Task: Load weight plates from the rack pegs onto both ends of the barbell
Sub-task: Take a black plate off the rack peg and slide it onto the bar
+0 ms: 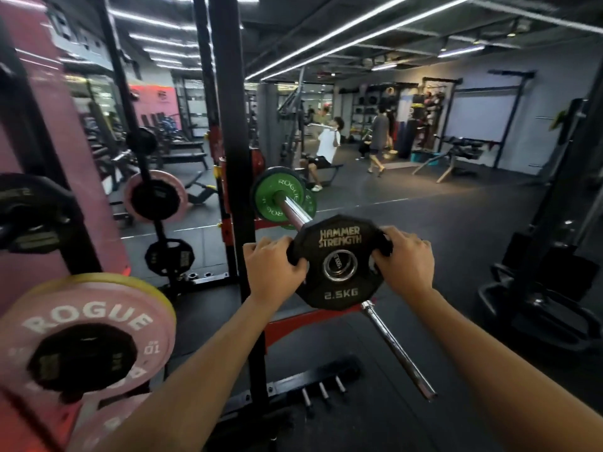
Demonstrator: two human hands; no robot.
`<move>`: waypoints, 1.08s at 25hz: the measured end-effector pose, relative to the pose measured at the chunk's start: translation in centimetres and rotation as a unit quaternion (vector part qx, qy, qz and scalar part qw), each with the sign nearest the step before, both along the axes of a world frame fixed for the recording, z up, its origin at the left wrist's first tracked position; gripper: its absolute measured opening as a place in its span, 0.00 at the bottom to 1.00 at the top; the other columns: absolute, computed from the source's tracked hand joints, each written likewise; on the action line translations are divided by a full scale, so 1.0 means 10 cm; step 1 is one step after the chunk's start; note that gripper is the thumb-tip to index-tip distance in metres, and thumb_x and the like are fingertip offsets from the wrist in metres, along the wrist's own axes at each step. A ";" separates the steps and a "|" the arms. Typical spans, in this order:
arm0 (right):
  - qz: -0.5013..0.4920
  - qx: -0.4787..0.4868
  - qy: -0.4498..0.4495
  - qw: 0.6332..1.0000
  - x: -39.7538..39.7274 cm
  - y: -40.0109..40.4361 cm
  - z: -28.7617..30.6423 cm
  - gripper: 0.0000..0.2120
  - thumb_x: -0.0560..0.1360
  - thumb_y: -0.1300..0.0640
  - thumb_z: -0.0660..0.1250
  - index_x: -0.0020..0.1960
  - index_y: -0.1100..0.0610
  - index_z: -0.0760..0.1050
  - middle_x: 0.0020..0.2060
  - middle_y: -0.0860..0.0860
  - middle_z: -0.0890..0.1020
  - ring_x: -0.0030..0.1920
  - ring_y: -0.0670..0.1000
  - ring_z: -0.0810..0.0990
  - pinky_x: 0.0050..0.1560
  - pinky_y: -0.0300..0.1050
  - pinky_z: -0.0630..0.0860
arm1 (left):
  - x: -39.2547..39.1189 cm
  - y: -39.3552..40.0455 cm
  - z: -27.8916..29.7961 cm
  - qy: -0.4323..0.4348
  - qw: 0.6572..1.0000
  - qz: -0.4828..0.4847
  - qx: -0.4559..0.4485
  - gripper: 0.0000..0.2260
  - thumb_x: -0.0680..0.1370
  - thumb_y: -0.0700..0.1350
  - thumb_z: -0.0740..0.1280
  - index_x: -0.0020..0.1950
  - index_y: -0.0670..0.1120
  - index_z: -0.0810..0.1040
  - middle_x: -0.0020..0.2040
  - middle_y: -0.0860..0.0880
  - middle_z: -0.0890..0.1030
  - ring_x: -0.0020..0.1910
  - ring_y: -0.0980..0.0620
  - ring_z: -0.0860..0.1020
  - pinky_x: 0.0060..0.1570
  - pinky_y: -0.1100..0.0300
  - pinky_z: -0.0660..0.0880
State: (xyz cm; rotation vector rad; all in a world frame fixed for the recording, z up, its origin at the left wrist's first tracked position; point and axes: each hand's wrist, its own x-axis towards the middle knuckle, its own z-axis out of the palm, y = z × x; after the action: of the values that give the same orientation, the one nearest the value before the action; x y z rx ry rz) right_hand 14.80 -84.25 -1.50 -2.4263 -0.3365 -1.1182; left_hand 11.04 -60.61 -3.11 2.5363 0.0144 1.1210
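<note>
A black 2.5 kg Hammer Strength plate (339,236) is upright in front of me. My left hand (272,269) grips its left edge and my right hand (406,262) grips its right edge. The chrome barbell sleeve (295,212) points toward me just behind the plate's top. A green Rogue plate (269,194) sits on that sleeve, further in. Whether the black plate's centre hole is on the sleeve I cannot tell. Pink Rogue plates (88,324) hang on rack pegs at the lower left.
The black rack upright (231,141) stands left of the sleeve. A second chrome bar (399,350) slants down to the floor below the plate. Small pegs (323,391) stick up from the rack base. More plates (156,200) hang further back. People train in the distance.
</note>
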 end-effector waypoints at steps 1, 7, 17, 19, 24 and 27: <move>0.021 0.008 0.001 1.000 0.05 -0.03 -0.02 0.13 0.69 0.59 0.71 0.54 0.53 0.78 0.40 0.51 0.83 0.42 0.56 0.81 0.49 0.52 0.71 | -0.01 -0.04 -0.01 -0.003 1.000 0.015 -0.001 0.08 0.68 0.51 0.70 0.41 0.48 0.79 0.30 0.55 0.73 0.37 0.50 0.76 0.47 0.53 0.68; 0.087 0.032 -0.004 0.996 0.30 -0.05 -0.13 0.15 0.69 0.60 0.71 0.55 0.55 0.77 0.44 0.51 0.82 0.45 0.55 0.80 0.49 0.51 0.70 | -0.09 -0.20 -0.05 -0.032 0.995 0.089 0.000 0.11 0.66 0.52 0.68 0.42 0.46 0.81 0.29 0.53 0.74 0.32 0.50 0.75 0.45 0.54 0.66; 0.132 0.009 0.032 0.991 0.52 -0.08 -0.14 0.15 0.72 0.55 0.70 0.58 0.55 0.76 0.45 0.52 0.84 0.46 0.57 0.81 0.52 0.53 0.69 | -0.09 -0.25 -0.02 0.006 0.991 0.133 0.004 0.12 0.71 0.54 0.71 0.49 0.48 0.79 0.37 0.53 0.79 0.41 0.50 0.77 0.49 0.54 0.64; 0.149 -0.011 0.045 0.988 0.50 -0.13 -0.16 0.20 0.74 0.51 0.68 0.63 0.55 0.74 0.47 0.53 0.84 0.48 0.57 0.81 0.53 0.54 0.70 | -0.14 -0.26 -0.03 0.003 0.990 0.140 0.017 0.15 0.73 0.57 0.69 0.51 0.48 0.79 0.41 0.52 0.81 0.44 0.49 0.78 0.51 0.52 0.66; 0.174 -0.046 0.039 0.983 0.41 -0.25 -0.12 0.29 0.73 0.43 0.67 0.69 0.57 0.69 0.54 0.56 0.81 0.55 0.59 0.78 0.55 0.56 0.74 | -0.30 -0.32 -0.02 -0.024 0.979 0.187 0.080 0.27 0.71 0.63 0.67 0.63 0.47 0.76 0.55 0.48 0.78 0.56 0.46 0.75 0.55 0.47 0.69; 0.179 -0.056 0.005 0.982 0.36 -0.29 -0.09 0.32 0.72 0.40 0.67 0.69 0.57 0.68 0.56 0.57 0.80 0.57 0.60 0.77 0.53 0.57 0.75 | -0.39 -0.40 0.02 -0.052 0.970 0.206 0.114 0.32 0.70 0.67 0.65 0.67 0.47 0.74 0.61 0.47 0.76 0.60 0.46 0.72 0.57 0.46 0.68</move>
State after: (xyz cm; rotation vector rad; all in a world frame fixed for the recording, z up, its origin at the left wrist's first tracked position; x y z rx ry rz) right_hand 18.38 -87.20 -2.37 -2.3382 -0.8157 -0.9478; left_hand 7.14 -64.63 -2.90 2.7486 0.4272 1.4861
